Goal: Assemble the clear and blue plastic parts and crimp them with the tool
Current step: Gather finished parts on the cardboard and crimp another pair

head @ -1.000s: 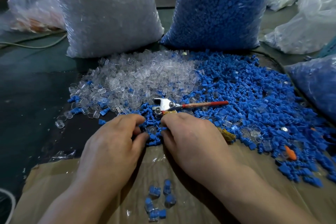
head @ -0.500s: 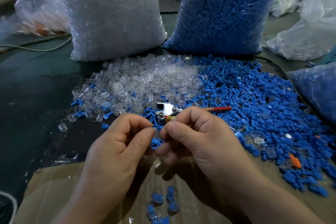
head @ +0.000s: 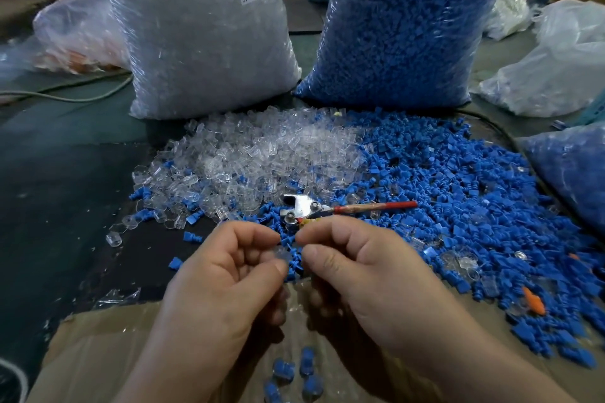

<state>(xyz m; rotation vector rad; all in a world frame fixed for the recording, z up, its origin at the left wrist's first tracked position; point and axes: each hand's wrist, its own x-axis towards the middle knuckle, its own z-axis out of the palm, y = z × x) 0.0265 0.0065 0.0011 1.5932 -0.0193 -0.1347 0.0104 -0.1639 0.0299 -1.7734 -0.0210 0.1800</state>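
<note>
Back is walled off by clear bag and blue bag. Middle is crowded with loose parts and tool; room over tabletop left.

Two bare hands are being shown: the left hand and the right hand. Behind them, the left forearm and right forearm are being left uncovered. A short, trimmed thumbnail is being displayed on the right hand.

We see soft, dim overhead light. Glare streaks the clear bag and blue bag beyond the left hand and right hand. Under both hands, shadow pools on the cardboard. Left of the left hand the counter goes dark. Our frame edges bow and blur slightly.
</note>
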